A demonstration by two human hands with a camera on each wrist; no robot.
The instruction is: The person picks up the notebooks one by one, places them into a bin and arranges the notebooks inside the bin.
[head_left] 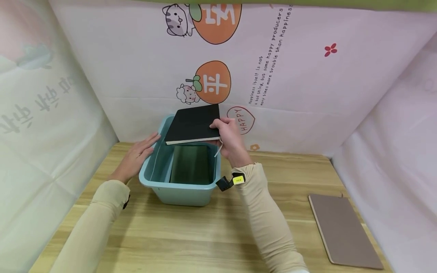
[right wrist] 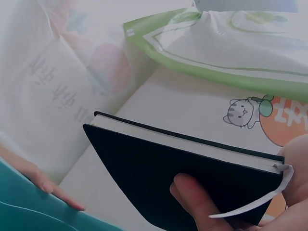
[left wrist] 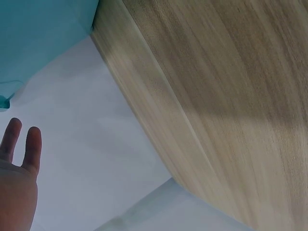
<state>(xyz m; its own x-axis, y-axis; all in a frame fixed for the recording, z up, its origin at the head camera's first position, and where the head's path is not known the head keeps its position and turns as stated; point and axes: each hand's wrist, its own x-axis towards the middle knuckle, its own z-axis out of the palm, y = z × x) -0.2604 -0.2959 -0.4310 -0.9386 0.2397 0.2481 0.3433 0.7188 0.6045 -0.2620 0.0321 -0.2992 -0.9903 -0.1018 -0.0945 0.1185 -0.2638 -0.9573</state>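
Note:
In the head view, my right hand (head_left: 230, 140) grips a black notebook (head_left: 194, 123) by its right edge, thumb on top of the cover. The notebook is held above a light blue plastic bin (head_left: 184, 195). From the right wrist view, the notebook (right wrist: 173, 178) shows its white page edges, with a pale ribbon bookmark (right wrist: 269, 197) hanging near my fingers. My left hand (head_left: 136, 155) rests with straight fingers against the bin's left rim. Two of its fingers (left wrist: 32, 149) show in the left wrist view. Inside the bin lies a dark green book-like item (head_left: 191, 165).
A brown notebook (head_left: 346, 231) lies on the wooden table (head_left: 205, 239) at the right. Printed white cloth (head_left: 290, 76) stands behind the bin, and white cloth sides (head_left: 44, 113) rise at the left and right.

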